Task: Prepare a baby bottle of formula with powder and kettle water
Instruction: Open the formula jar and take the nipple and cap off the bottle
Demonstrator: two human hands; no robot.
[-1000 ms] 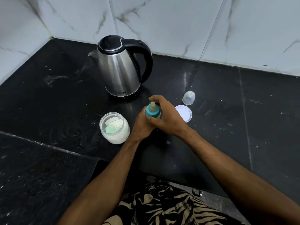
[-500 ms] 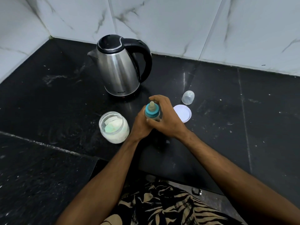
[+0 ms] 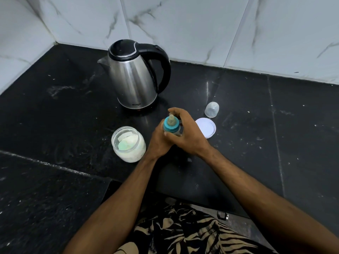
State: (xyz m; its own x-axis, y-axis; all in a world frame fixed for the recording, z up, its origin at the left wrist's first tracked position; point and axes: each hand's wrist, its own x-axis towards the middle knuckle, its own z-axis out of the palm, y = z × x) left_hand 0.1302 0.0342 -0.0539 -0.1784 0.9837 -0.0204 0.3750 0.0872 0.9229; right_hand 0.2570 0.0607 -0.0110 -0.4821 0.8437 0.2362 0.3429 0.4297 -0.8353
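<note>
open powder jar [image 3: 128, 143] at left on the black counter [image 3: 55, 110], kettle [image 3: 134, 76] behind it. left hand [image 3: 157, 142] wrapped round the baby bottle [image 3: 171, 125], upright at centre, teal collar and teat on. right hand [image 3: 187, 132] curled over its upper part. white lid [image 3: 207, 128] and clear cap [image 3: 211, 109] just right.

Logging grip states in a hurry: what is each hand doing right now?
Left hand: curled round the baby bottle, holding it from the left.
Right hand: wrapped round the same bottle from the right.
</note>
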